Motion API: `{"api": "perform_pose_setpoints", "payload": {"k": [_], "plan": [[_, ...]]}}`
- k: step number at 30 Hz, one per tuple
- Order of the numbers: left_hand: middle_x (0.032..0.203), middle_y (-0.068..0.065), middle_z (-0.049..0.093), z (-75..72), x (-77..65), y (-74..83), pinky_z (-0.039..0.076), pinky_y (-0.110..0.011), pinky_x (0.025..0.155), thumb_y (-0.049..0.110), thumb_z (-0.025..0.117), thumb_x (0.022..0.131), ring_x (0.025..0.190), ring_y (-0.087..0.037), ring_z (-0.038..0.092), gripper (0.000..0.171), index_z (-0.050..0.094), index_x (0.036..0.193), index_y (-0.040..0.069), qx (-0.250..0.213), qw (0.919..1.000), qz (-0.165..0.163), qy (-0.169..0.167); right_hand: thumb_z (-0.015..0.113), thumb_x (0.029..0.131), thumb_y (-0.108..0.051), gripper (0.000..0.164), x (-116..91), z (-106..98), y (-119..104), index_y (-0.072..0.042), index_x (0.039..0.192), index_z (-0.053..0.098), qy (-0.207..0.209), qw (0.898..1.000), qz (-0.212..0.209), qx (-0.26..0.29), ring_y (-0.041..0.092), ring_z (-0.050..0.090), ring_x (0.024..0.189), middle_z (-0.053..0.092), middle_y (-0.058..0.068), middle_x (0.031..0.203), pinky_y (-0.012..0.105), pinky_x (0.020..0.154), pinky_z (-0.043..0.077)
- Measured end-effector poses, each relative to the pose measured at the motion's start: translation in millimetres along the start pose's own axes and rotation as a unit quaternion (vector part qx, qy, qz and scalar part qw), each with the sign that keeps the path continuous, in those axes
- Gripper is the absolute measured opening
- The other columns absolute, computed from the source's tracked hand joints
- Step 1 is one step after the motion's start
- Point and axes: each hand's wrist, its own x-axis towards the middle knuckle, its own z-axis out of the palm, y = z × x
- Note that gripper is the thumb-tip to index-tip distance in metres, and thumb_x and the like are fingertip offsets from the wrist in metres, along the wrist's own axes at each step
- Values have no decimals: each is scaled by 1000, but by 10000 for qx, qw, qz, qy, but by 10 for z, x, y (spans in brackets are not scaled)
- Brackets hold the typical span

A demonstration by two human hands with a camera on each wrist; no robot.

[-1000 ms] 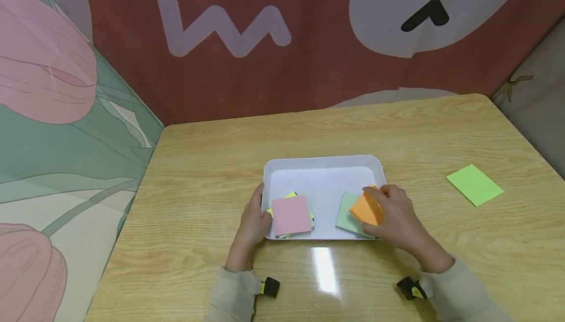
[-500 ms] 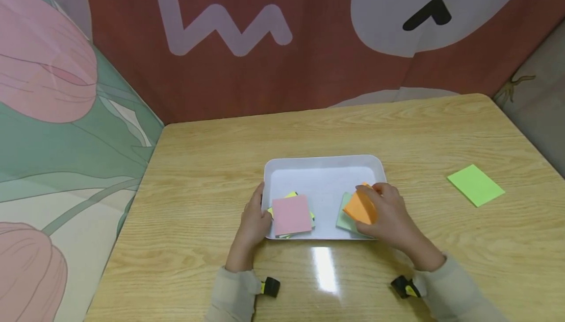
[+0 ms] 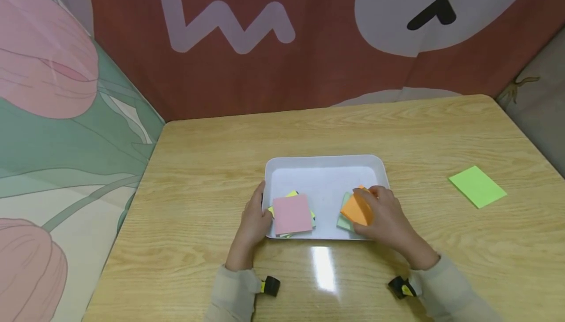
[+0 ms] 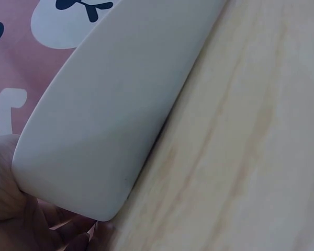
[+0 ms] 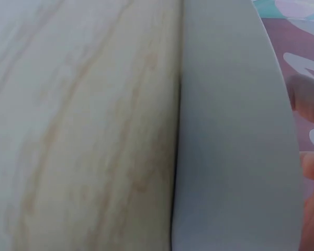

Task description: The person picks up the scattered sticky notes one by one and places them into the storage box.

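Note:
My left hand (image 3: 253, 221) holds the left side of a white tray (image 3: 324, 162), thumb over its rim and fingers along the outer wall. In the left wrist view those fingers (image 4: 70, 228) curl beneath the tray's corner. Over the tray's right part my right hand (image 3: 390, 221) pinches an orange sticky note pad (image 3: 356, 209) between thumb and fingers, tilted. A pale green sticky note pad (image 3: 343, 222) lies under it, partly covered. On the left of the tray, a pink sticky note pad (image 3: 292, 214) tops a stack with yellow edges showing.
A bright green sticky note pad (image 3: 478, 187) lies on the wooden table (image 3: 212, 165) to the right of the tray. Behind the table hangs a red printed cloth (image 3: 318, 77); a flowered one (image 3: 115, 116) hangs at the left.
My right hand has moved slightly left with the orange sticky note pad, over the pale green one. The left hand stays on the tray.

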Motion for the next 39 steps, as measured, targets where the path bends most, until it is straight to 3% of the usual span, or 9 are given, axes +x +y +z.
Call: {"api": "perform_pose_setpoints", "payload": {"k": [11,30,39], "plan": [[139,-19,30,4,17,-7,25,-51,99,-8,40,73,124,-29,25,69,20,137,8,-59,9999,117,35,70,60,-24,64,16,35,53,-3,116,48,-71,9997,-104,-209,36,41,88,44,27,104,52,69,38],[141,-17,28,4,25,5,24,-50,100,-8,39,75,126,-28,22,68,19,138,10,5,10000,6,10,69,61,-27,62,70,43,70,-4,115,50,-397,9970,-238,-626,36,42,84,48,27,102,47,67,39],[141,-17,29,10,1,-8,25,-52,99,-8,39,73,125,-30,24,69,21,137,9,-60,9999,121,19,69,66,-29,62,32,59,62,-4,119,48,-676,9943,-210,-797,37,41,88,46,28,106,51,73,38]]}}
